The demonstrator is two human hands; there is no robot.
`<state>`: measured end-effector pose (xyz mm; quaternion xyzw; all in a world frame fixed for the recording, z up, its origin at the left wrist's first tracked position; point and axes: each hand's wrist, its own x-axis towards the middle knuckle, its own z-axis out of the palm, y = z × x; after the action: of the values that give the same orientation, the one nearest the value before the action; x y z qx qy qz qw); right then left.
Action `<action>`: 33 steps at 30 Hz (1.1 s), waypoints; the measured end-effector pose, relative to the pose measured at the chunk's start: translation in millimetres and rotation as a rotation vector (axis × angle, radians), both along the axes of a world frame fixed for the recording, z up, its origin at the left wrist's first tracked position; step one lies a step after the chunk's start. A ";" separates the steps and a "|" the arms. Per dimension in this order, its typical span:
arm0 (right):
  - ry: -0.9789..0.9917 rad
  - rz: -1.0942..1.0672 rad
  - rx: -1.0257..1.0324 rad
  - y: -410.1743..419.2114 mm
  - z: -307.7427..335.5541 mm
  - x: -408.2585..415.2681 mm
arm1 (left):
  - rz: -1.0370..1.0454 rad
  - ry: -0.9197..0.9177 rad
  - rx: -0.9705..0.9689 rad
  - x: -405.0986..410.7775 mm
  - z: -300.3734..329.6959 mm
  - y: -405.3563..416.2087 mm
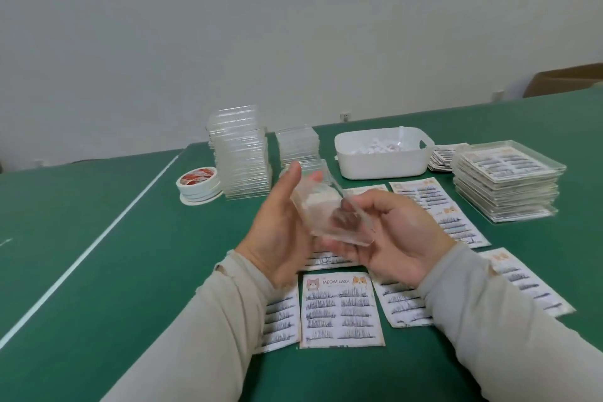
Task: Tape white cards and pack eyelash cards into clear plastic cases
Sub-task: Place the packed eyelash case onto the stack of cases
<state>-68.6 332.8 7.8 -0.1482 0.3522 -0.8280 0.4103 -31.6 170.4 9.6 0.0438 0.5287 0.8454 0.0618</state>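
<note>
At the centre of the frame, a person in pale long sleeves holds a clear plastic case (329, 206) above a green table (98, 238), the case hinged partly open. The left hand (280, 232) cradles it from the left, thumb raised and fingers curled behind its base; the right hand (391, 238) grips the lifted lid edge, fingers wrapped beneath. Motion blur softens the case, so what lies inside, possibly a white card, cannot be made out for certain. Below the hands, in the lower centre, eyelash cards (341, 310) printed "MEOW LASH" lie flat in rows on the table, with more spreading toward the right. Behind the hands, just left of centre, stand two stacks of empty clear cases (239, 153), with a stack of tape rolls (197, 186) beside them to the left. A white bin (381, 153) holding paper scraps sits at centre right, and a stack of filled cases (505, 183) rises at the right edge.
</note>
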 end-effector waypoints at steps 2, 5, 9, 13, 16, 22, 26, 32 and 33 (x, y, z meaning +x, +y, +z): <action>0.004 -0.062 0.039 -3.2 -2.8 -0.2 | 0.030 0.023 0.218 -7.7 -8.3 2.5; -0.029 -0.315 0.120 -3.7 -3.9 -5.5 | 0.213 0.062 0.427 -19.4 -21.8 -9.0; -0.153 -0.405 0.041 -9.3 -3.1 -5.5 | 0.326 0.092 0.417 -29.0 -31.3 -24.1; -0.167 -0.386 -0.016 -19.0 -1.6 1.3 | 0.304 0.137 0.425 -30.0 -31.4 -19.7; -0.168 -0.382 -0.012 -18.3 -0.5 2.8 | 0.313 0.125 0.400 -30.2 -32.4 -16.6; -0.181 -0.367 -0.010 -19.1 -1.3 5.1 | 0.323 0.144 0.345 -27.5 -31.1 -14.4; -0.193 -0.365 -0.015 -19.8 -2.6 4.7 | 0.303 0.169 0.316 -26.1 -30.4 -13.0; -0.223 -0.359 0.006 -17.7 -4.3 3.0 | 0.295 0.174 0.260 -21.6 -26.4 -9.9; -0.224 -0.356 0.013 -17.7 -4.1 2.9 | 0.283 0.179 0.248 -20.7 -25.2 -9.4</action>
<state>-65.7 315.2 3.6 0.0121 0.3304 -0.8964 0.2951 -52.3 161.0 -15.7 0.0513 0.4246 0.8971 -0.1106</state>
